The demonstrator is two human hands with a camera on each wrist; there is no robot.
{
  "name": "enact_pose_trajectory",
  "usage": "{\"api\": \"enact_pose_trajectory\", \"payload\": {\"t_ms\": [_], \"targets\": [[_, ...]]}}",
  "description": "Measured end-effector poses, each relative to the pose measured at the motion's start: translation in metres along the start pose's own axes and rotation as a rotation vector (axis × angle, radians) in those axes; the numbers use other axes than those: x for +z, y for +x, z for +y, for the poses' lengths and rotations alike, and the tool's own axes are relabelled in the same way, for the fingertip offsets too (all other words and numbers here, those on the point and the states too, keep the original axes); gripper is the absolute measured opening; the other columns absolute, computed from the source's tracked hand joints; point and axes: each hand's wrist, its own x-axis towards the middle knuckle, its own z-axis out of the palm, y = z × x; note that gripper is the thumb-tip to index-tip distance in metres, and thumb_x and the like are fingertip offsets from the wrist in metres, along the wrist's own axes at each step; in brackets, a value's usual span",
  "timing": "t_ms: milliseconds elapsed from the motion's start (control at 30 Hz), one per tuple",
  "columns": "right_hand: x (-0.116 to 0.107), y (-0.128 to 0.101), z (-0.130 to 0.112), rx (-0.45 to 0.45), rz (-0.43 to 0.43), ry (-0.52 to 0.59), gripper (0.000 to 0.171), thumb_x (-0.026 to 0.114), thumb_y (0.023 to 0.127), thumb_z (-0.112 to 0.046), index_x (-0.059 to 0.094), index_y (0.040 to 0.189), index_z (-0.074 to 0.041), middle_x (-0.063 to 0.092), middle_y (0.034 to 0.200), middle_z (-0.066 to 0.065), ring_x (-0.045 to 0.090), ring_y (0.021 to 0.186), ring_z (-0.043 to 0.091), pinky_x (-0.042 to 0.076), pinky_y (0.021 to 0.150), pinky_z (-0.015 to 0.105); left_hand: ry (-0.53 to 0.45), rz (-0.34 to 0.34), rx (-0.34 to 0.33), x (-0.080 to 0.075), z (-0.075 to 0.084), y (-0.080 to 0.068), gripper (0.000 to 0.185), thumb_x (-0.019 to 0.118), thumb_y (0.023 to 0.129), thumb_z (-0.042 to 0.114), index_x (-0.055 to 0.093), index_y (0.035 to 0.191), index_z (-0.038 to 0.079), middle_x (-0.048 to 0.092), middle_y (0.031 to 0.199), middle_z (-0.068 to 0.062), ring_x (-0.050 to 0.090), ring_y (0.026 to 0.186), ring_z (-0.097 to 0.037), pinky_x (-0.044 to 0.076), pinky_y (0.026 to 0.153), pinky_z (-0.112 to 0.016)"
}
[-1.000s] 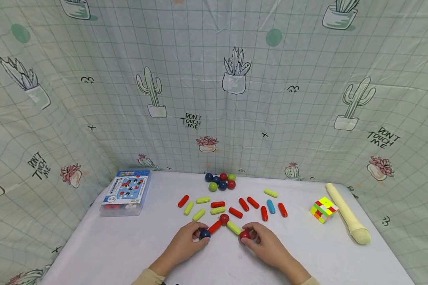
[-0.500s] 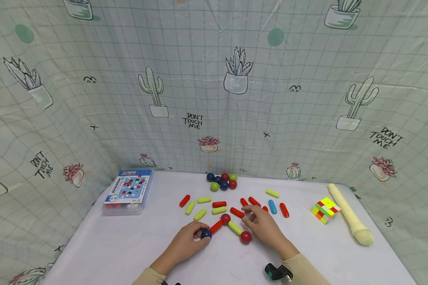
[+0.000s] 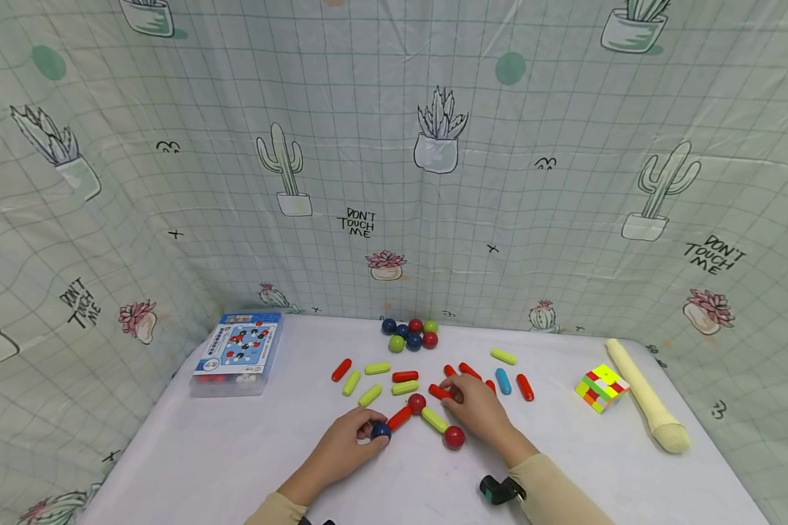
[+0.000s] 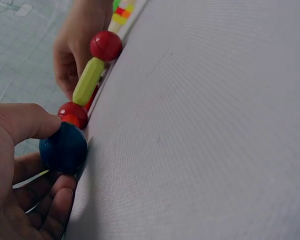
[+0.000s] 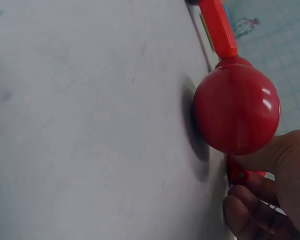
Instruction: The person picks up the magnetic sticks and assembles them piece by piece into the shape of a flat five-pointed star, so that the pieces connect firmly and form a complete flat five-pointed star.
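Observation:
My left hand (image 3: 344, 448) holds a dark blue ball (image 3: 381, 432) between thumb and fingers. That ball ends a chain on the table: a red stick (image 3: 399, 418), a red ball (image 3: 416, 404), a yellow-green stick (image 3: 435, 419) and a second red ball (image 3: 454, 437). The left wrist view shows my thumb on top of the blue ball (image 4: 64, 148). Beyond the chain, my right hand (image 3: 481, 410) pinches a loose red stick (image 3: 439, 391). Its holed end (image 5: 238, 175) shows between thumb and fingers in the right wrist view, below the large red ball (image 5: 237, 110).
Several loose red and yellow-green sticks (image 3: 370, 396) and one blue stick (image 3: 503, 381) lie behind the hands. A cluster of balls (image 3: 414, 340) sits at the back. At left lies a plastic kit box (image 3: 236, 355); at right, a puzzle cube (image 3: 602, 388) and a pale yellow club-shaped object (image 3: 650, 401).
My right hand has let go of the chain's end red ball and moved up to a loose red stick, which it now pinches. The left hand stays on the blue ball.

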Motion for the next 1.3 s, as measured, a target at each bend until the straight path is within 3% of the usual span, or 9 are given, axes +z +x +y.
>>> {"api": "enact_pose_trajectory", "payload": {"t_ms": [533,833,1067,1300], "targets": [[-0.013,-0.046,0.014,0.034,0.064,-0.006,0.018,0.083,0.083,-0.012,0.073,0.097,-0.018,0.05,0.075,-0.007,0.047,0.07,0.01,0.042,0.062,0.024,-0.003,-0.005,-0.002,-0.002,0.001,0.0,0.031,0.077,0.091,0.028,0.07,0.118,0.013,0.056,0.093,0.006,0.051,0.085,-0.012,0.045,0.072,-0.025],[-0.019,-0.058,0.022,0.167,0.011,-0.02,0.023,0.082,0.083,-0.013,0.072,0.104,-0.015,0.055,0.084,-0.005,0.049,0.072,0.012,0.046,0.063,0.024,-0.002,-0.013,0.004,0.0,-0.002,0.001,0.032,0.076,0.092,0.029,0.07,0.119,0.014,0.056,0.093,0.006,0.051,0.086,-0.013,0.046,0.073,-0.026],[-0.021,-0.062,0.02,0.15,-0.01,-0.069,0.032,0.084,0.083,-0.018,0.075,0.113,-0.016,0.054,0.084,-0.005,0.049,0.073,0.012,0.044,0.062,0.025,-0.011,-0.021,0.007,-0.002,0.0,0.0,0.031,0.076,0.092,0.027,0.07,0.12,0.014,0.055,0.093,0.006,0.051,0.086,-0.013,0.045,0.073,-0.026],[-0.026,-0.07,0.012,0.172,-0.11,-0.076,0.034,0.081,0.084,-0.017,0.073,0.117,-0.015,0.048,0.078,-0.001,0.047,0.065,0.014,0.038,0.056,0.026,-0.018,-0.021,0.006,-0.002,0.0,0.0,0.03,0.076,0.092,0.027,0.07,0.119,0.015,0.056,0.094,0.006,0.051,0.086,-0.013,0.046,0.074,-0.026]]}}
